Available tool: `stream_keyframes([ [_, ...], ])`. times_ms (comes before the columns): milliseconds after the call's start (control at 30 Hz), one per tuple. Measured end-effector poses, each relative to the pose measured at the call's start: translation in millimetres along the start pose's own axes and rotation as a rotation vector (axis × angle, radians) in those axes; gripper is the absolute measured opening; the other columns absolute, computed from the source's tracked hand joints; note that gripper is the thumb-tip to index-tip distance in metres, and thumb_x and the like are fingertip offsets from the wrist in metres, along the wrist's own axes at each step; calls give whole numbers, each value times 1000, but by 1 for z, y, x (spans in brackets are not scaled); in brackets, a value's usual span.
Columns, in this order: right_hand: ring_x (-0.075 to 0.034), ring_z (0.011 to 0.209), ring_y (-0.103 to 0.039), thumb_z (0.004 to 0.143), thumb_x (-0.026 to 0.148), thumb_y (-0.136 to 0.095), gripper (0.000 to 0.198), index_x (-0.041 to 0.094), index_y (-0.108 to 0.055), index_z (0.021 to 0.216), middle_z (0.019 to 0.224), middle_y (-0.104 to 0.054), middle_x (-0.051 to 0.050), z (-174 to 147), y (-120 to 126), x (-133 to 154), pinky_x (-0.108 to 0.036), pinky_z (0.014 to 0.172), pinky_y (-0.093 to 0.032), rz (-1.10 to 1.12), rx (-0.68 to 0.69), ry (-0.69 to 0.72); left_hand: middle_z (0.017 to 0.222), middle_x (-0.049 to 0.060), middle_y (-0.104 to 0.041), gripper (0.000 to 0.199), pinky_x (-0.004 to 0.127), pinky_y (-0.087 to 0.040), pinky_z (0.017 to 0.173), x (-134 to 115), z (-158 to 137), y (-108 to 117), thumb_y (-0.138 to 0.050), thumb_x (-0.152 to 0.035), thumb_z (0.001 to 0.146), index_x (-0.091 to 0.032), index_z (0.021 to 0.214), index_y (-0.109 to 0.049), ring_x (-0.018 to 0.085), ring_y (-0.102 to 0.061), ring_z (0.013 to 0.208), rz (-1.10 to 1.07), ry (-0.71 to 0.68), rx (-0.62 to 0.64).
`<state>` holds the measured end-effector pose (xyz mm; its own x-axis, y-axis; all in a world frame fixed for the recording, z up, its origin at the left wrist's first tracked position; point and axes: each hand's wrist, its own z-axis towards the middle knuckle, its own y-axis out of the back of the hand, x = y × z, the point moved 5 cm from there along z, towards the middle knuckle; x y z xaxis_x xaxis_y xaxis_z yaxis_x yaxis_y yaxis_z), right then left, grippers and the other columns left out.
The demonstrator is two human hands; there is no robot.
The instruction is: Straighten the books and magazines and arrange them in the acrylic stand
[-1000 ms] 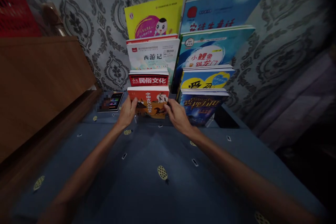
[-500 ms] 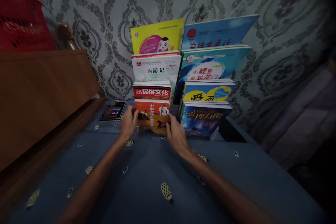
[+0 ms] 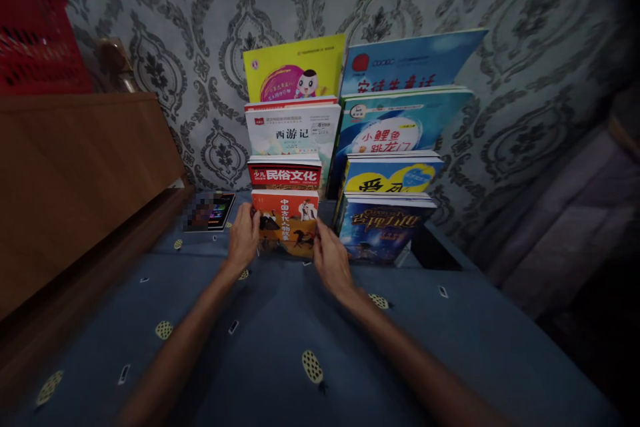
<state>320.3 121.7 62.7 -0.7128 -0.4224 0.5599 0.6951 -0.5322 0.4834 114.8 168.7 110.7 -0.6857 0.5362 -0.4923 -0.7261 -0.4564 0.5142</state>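
An orange and brown book (image 3: pixel 285 223) stands upright at the front of a stepped row of books. My left hand (image 3: pixel 243 238) is closed at its left edge, fingertips against the side. At the opposite edge, my right hand (image 3: pixel 331 257) grips with its thumb in front; its other fingers are partly hidden. Just behind rise a red-topped book (image 3: pixel 285 176), a white book (image 3: pixel 295 130) and a tall yellow-green book (image 3: pixel 295 67). Close to the right hand stands a dark blue book (image 3: pixel 385 230), first in a second stepped row.
Behind the dark blue book are a yellow and blue book (image 3: pixel 393 175), a teal book (image 3: pixel 405 121) and a blue book (image 3: pixel 415 63). A dark booklet (image 3: pixel 220 213) lies left on the blue patterned cloth (image 3: pixel 270 360). A wooden cabinet (image 3: pixel 85 173) carries a red basket (image 3: pixel 37 40).
The view has shifted slightly, so everything sits a little further left. Both hands stay at the sides of the orange book, the right one marginally lower.
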Motion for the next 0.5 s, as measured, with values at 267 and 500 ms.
stream_keyframes([
  [267,-29,112,-62,95,19,-36,51,17,-45,145,121,-66,-16,-2,1,-1,-51,100,-51,12,47,22,94,5,-58,15,32,-45,81,1,-1,2,-36,-30,103,-21,99,-48,21,-58,88,28,-7,33],
  [500,-31,114,-60,94,23,-38,54,15,-41,147,121,-63,-17,-7,-1,-1,-53,103,-49,-43,60,9,105,9,-63,17,34,-48,84,2,-5,6,-40,-30,103,-20,110,-51,22,-62,97,64,-27,46],
])
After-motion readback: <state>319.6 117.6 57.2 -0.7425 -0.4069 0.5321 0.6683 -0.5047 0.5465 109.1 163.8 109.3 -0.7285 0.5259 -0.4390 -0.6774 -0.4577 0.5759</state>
